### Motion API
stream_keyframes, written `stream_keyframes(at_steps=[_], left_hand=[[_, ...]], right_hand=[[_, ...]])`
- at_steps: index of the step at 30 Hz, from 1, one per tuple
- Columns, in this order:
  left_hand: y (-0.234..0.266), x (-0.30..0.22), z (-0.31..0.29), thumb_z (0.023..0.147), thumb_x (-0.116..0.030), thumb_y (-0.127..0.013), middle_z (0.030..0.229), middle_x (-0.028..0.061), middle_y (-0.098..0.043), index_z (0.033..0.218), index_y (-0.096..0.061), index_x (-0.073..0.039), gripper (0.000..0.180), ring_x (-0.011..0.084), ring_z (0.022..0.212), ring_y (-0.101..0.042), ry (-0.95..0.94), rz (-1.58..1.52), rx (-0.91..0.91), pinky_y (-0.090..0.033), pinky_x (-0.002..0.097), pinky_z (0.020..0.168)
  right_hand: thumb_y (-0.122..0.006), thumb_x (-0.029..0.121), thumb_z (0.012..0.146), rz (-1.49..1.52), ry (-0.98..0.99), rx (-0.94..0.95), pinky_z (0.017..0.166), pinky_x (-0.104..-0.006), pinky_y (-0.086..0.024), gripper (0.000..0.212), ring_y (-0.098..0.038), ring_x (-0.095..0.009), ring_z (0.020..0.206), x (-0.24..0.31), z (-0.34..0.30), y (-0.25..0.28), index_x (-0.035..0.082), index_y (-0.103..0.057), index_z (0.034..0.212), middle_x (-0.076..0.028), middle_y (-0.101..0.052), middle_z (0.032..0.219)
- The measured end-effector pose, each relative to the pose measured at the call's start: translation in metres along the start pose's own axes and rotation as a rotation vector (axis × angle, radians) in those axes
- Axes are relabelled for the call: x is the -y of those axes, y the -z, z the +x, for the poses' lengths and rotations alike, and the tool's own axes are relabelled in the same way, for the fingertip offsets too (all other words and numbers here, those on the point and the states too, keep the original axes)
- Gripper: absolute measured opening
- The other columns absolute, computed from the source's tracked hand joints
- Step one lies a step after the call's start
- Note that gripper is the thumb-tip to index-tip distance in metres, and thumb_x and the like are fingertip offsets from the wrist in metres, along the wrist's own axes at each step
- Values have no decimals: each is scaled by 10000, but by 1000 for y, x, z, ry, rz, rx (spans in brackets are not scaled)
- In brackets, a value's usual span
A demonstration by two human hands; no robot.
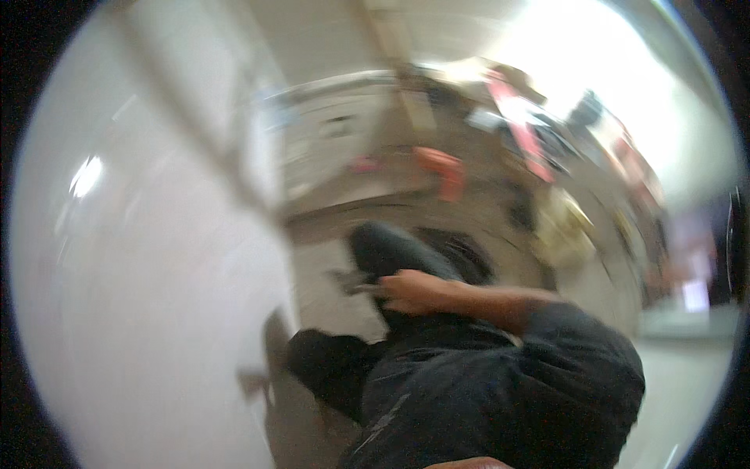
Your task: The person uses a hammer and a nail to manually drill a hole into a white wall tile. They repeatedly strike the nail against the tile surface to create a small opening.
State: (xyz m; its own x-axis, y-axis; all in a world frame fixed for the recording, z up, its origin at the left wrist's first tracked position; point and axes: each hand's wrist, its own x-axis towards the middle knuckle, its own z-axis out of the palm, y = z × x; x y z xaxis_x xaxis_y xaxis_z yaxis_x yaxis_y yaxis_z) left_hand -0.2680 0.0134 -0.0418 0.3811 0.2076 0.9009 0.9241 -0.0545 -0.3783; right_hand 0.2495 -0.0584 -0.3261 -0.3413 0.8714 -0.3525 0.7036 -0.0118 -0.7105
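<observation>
My right hand [414,292] reaches across in front of my dark trousers, its forearm bare below a dark sleeve. Its fingers are closed around a small grey, metal-looking thing [353,282] that sticks out to the left. Motion blur hides what kind of thing it is. I cannot see my left hand. Close to my right hand is my bent knee [391,246] in dark cloth, above a pale floor [324,273].
A smooth white wall [156,273] rises along the left. Beyond my knees lie an orange object [443,168] and a yellowish bag [561,227]. A long pink-red strip [522,129] lies among blurred clutter. At the right stands a pale surface [687,324].
</observation>
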Motion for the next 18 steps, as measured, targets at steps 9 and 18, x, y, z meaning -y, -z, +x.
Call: stream_keyframes(at_steps=[9,18], left_hand=[[16,-28,60,1001,-218,-642,1127,130,-666,1191,-607,2,293,228,939,-621,505,-439,-204,-477,357,837],[9,5,157,913,-43,-740,1037,99,-713,990,-734,11,95,193,953,-678,191,-242,-100,-532,287,858]], right_hand=[[-760,224,885,0,129,2,775,-453,-533,357,-677,-292,854,-58,37,-20,-48,-604,1055,-201,-678,922],[-528,294,1043,575,254,272,576,-389,-488,340,-575,-199,637,115,87,3,-33,-547,1132,-117,-598,787]])
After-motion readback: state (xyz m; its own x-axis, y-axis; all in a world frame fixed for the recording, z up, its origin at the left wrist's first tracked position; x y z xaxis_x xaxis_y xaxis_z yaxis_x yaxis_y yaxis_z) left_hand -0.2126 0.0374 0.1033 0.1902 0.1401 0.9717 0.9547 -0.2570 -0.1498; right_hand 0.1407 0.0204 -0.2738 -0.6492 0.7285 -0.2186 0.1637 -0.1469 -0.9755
